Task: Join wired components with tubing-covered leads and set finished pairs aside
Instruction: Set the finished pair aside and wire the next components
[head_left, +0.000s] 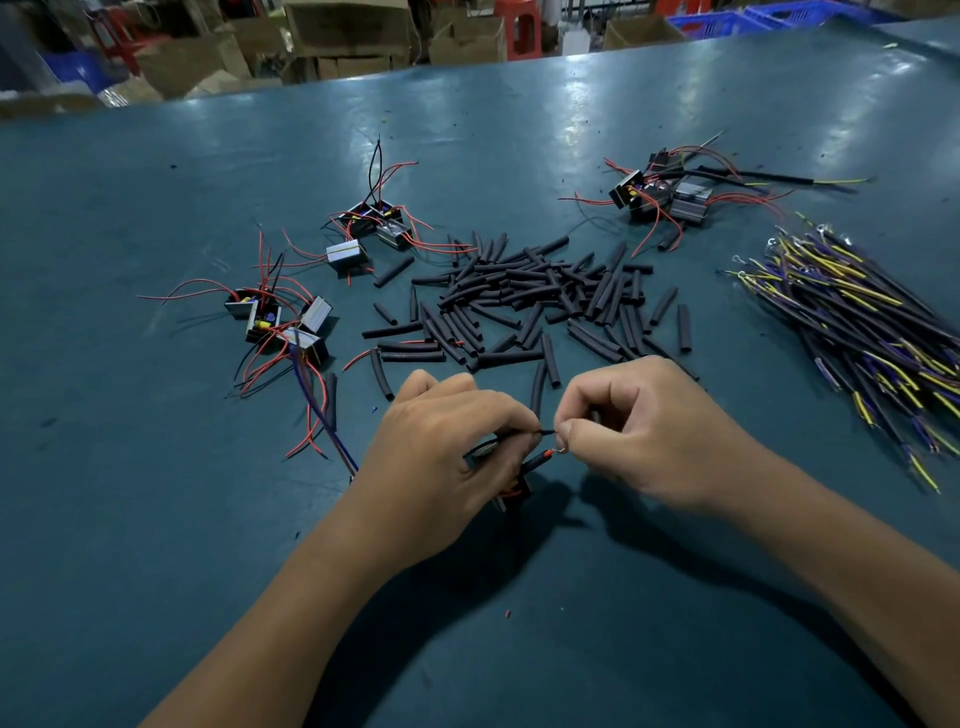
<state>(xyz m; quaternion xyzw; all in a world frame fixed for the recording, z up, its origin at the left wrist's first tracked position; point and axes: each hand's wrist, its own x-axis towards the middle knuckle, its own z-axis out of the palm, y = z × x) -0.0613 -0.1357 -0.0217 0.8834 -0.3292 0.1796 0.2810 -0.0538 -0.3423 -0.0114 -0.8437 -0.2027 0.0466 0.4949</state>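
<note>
Two hands meet at mid-bench, knuckles nearly touching. Left hand (447, 441) curled around a small boxy component (514, 488), mostly hidden under the palm, its thumb and forefinger pinching a thin black lead that runs roughly left-to-right toward the other hand. Right hand (644, 431) fingers curled, thumb and forefinger pinching at the bare wire ends (558, 447), where a red-insulated lead shows a small metallic hook. The joint sits between the two thumbs, so both hands are equally near; the long axis of the leads is horizontal across the view. A stub of black tubing seems to ride on the lead under the left fingers, though I cannot tell its extent. Judged step: twisting the two conductors together, with tubing to slide rightward over the joint afterward. Loose heat-shrink tubing (530, 306) lies heaped just beyond the hands: short, matte black, slightly flattened, some curved. Left of it, clusters of wired components (280, 317) with grey faces and springy red and black leads. Further right, another cluster (660, 192) with longer sleeved leads, possibly the finished pairs. Far right, a bundle of leads (857, 322), dark sleeving, yellow and purple cores. Bench surface (156, 545) teal, worn, faintly glossy.
</note>
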